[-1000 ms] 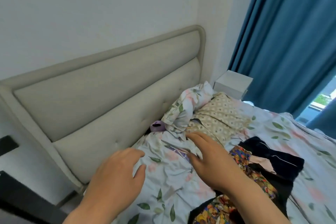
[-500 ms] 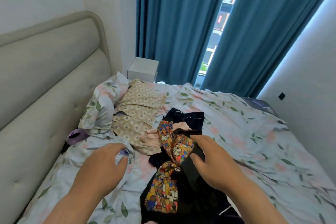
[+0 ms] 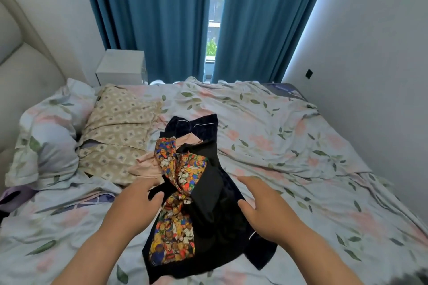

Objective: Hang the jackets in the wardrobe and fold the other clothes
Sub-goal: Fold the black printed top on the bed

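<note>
On the floral bed (image 3: 278, 136), clothes pile (image 3: 206, 194) between left hand (image 3: 136, 203) and right hand (image 3: 264, 206), both loose-fingered, empty

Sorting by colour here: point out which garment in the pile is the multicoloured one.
The cartoon-print garment, on the pile's left by the left hand. The black garment, navy garment and pink garment carry no print.

Crumpled black and colourful clothes (image 3: 196, 203) heaped on bed.
</note>
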The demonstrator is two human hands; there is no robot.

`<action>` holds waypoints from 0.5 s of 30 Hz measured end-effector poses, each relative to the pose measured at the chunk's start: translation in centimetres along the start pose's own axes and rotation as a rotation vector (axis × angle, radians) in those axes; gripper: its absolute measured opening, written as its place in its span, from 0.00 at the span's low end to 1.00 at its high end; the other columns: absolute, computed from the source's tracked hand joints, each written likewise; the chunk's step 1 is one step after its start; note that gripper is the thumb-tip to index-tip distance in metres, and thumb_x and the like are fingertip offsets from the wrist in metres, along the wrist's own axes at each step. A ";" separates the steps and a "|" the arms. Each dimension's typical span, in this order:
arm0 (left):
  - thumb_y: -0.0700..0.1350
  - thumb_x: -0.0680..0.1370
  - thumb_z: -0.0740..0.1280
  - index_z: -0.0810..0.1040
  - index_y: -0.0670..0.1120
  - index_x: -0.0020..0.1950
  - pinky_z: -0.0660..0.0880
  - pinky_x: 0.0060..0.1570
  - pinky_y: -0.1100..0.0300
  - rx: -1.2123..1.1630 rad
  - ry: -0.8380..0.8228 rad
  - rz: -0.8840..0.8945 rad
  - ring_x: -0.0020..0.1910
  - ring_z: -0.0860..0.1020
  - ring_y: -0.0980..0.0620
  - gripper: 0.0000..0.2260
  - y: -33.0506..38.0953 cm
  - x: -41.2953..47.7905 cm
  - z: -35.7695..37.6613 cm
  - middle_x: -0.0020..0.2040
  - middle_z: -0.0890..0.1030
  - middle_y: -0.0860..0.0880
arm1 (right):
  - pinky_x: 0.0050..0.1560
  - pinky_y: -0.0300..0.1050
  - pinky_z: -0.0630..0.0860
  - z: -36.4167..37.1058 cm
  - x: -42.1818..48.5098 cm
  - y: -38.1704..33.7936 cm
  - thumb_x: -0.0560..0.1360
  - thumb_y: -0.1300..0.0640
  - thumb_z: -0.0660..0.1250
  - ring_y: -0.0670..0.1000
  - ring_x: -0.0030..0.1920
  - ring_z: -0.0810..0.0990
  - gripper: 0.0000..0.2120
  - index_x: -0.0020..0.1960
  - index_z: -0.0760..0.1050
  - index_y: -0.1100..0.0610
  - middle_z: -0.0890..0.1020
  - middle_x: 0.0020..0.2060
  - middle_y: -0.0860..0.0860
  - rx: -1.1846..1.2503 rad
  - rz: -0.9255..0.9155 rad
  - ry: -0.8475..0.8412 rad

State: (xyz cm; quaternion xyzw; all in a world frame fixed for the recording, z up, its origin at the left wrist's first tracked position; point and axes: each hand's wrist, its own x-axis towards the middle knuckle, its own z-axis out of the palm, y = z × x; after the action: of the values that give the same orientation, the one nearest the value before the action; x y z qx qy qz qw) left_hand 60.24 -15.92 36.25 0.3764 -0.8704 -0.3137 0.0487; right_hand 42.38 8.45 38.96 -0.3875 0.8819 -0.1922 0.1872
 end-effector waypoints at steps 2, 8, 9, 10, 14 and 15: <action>0.52 0.80 0.65 0.76 0.51 0.69 0.70 0.60 0.55 0.026 -0.033 -0.032 0.66 0.74 0.51 0.18 0.3 2.1 1.7 0.67 0.77 0.51 | 0.64 0.35 0.60 0.1 1.9 2.3 0.81 0.46 0.60 0.43 0.73 0.63 0.26 0.77 0.58 0.42 0.64 0.75 0.40 0.018 0.021 -0.028; 0.46 0.79 0.66 0.78 0.48 0.65 0.70 0.57 0.57 -0.005 -0.099 -0.135 0.63 0.75 0.50 0.15 -1.6 8.4 7.3 0.64 0.78 0.49 | 0.68 0.40 0.64 4.0 8.3 7.2 0.80 0.46 0.62 0.44 0.73 0.64 0.28 0.78 0.57 0.43 0.64 0.75 0.40 0.061 0.031 -0.143; 0.46 0.78 0.67 0.79 0.48 0.64 0.70 0.55 0.57 -0.037 -0.097 -0.162 0.62 0.76 0.50 0.14 -2.3 9.4 8.7 0.62 0.79 0.50 | 0.69 0.40 0.63 5.1 9.4 8.1 0.80 0.46 0.63 0.44 0.74 0.64 0.28 0.78 0.58 0.43 0.64 0.75 0.40 0.084 0.042 -0.155; 0.46 0.78 0.67 0.79 0.48 0.63 0.70 0.54 0.58 -0.084 -0.098 -0.193 0.60 0.76 0.51 0.13 -3.2 10.3 10.2 0.61 0.80 0.50 | 0.69 0.40 0.63 6.3 10.4 8.9 0.80 0.47 0.63 0.44 0.74 0.64 0.29 0.78 0.58 0.44 0.64 0.75 0.41 0.105 0.056 -0.168; 0.48 0.78 0.69 0.78 0.45 0.64 0.71 0.57 0.58 -0.211 -0.197 -0.295 0.58 0.76 0.53 0.16 -7.4 13.7 17.1 0.59 0.79 0.51 | 0.72 0.41 0.62 11.9 14.7 11.3 0.79 0.48 0.65 0.43 0.75 0.63 0.28 0.77 0.61 0.45 0.64 0.75 0.41 0.165 0.087 -0.189; 0.49 0.78 0.69 0.78 0.46 0.64 0.72 0.58 0.58 -0.231 -0.211 -0.326 0.57 0.76 0.54 0.16 -8.5 14.7 18.8 0.59 0.79 0.51 | 0.73 0.41 0.61 13.4 16.0 11.7 0.79 0.49 0.65 0.44 0.76 0.61 0.28 0.77 0.61 0.46 0.62 0.76 0.42 0.164 0.087 -0.205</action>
State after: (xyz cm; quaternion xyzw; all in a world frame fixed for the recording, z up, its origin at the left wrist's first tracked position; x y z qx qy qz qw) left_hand 49.05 -20.88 14.05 0.4689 -0.7566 -0.4528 -0.0512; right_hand 31.56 1.10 18.93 -0.3502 0.8554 -0.2147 0.3155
